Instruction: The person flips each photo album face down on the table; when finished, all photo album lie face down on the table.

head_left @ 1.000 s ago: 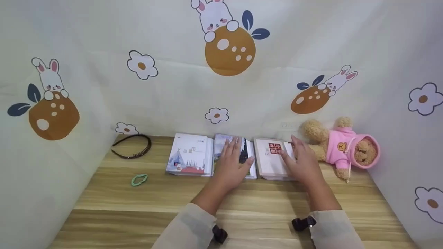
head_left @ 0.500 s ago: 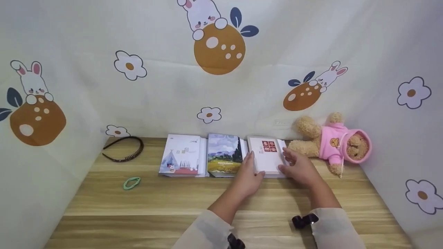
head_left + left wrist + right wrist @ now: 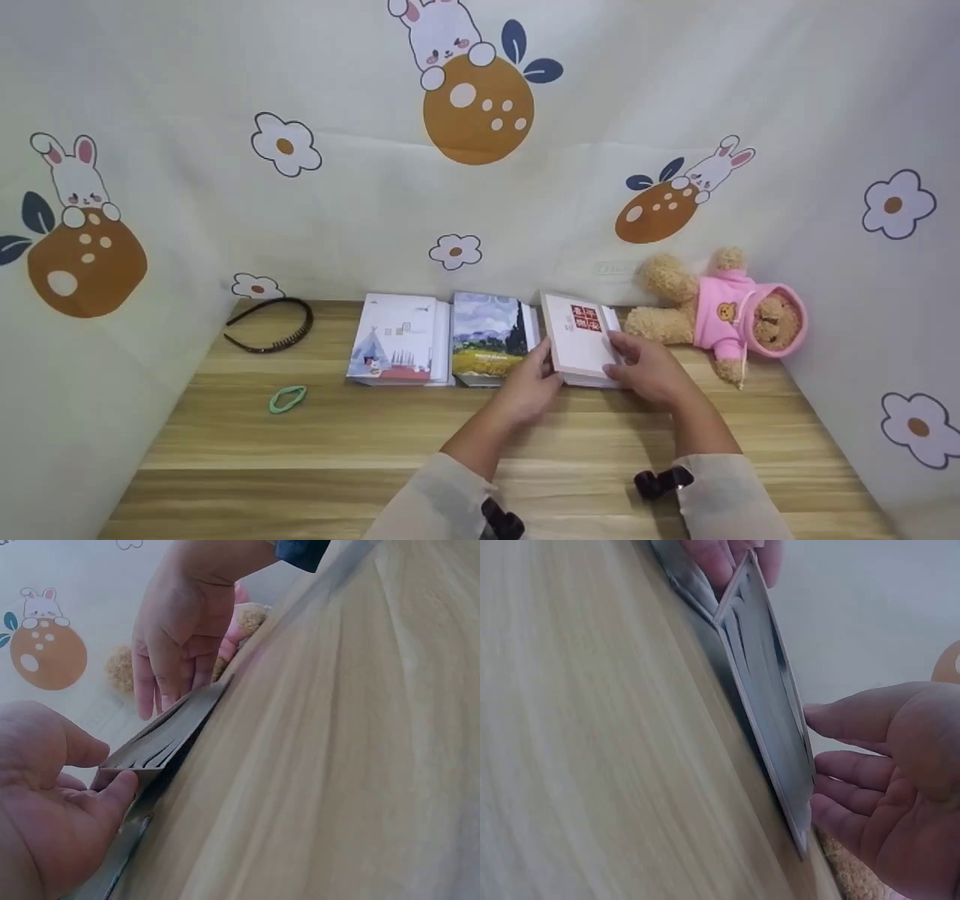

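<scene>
Three photo albums lie in a row at the back of the table. My left hand [image 3: 529, 386] pinches the left, spine edge of the rightmost one, a cream photo album [image 3: 574, 345] with red square characters. That edge is tipped up a little, as the left wrist view shows. At the album's opposite edge my right hand [image 3: 649, 367] holds on with thumb and curled fingers. In the right wrist view the album's page edges [image 3: 761, 682] face the camera. The middle album [image 3: 487, 330] has a painted landscape cover, and the left album [image 3: 394, 337] shows a tent drawing.
A teddy bear [image 3: 720, 315] in a pink hoodie lies right of the albums, against the back wall. On the left are a dark headband [image 3: 296, 341] and a green hair clip [image 3: 287, 399]. Cloth walls with rabbit prints close in the back and sides.
My left hand has come off the middle album, moved right and taken the cream album's spine edge, which has risen slightly. My right hand has moved down to its right edge.
</scene>
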`<state>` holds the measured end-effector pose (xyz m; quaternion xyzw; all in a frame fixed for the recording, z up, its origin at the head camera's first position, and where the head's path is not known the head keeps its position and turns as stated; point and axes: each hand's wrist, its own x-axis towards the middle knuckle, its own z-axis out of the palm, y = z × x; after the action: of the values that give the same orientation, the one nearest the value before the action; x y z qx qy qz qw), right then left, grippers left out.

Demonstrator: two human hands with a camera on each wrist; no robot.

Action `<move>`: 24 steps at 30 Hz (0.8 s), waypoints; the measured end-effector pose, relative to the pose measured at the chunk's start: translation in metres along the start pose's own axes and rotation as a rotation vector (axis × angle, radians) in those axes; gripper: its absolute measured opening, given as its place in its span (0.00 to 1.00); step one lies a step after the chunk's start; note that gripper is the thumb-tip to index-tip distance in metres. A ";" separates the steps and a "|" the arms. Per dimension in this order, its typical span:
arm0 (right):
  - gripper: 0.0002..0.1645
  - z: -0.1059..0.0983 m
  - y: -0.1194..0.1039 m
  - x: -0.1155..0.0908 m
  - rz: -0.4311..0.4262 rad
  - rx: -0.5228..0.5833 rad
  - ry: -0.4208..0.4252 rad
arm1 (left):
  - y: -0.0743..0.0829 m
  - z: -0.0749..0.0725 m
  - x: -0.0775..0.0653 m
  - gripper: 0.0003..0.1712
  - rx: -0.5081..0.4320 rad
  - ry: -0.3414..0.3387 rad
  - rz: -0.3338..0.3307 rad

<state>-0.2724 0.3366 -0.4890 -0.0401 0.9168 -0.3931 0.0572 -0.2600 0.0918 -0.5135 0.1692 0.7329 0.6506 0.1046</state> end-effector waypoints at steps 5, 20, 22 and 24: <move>0.39 0.003 -0.012 -0.002 -0.020 0.080 -0.004 | 0.007 -0.003 -0.002 0.42 0.011 0.071 0.037; 0.39 0.010 -0.063 -0.018 -0.082 0.365 -0.057 | 0.015 0.009 -0.003 0.36 -0.191 0.101 0.209; 0.40 0.011 -0.066 -0.018 -0.090 0.421 -0.090 | 0.014 0.009 -0.003 0.36 -0.195 0.102 0.195; 0.41 0.011 -0.066 -0.019 -0.089 0.459 -0.116 | 0.014 0.008 -0.002 0.37 -0.191 0.095 0.178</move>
<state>-0.2502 0.2861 -0.4472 -0.0889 0.7958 -0.5906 0.0998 -0.2535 0.0995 -0.5009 0.1919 0.6538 0.7314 0.0274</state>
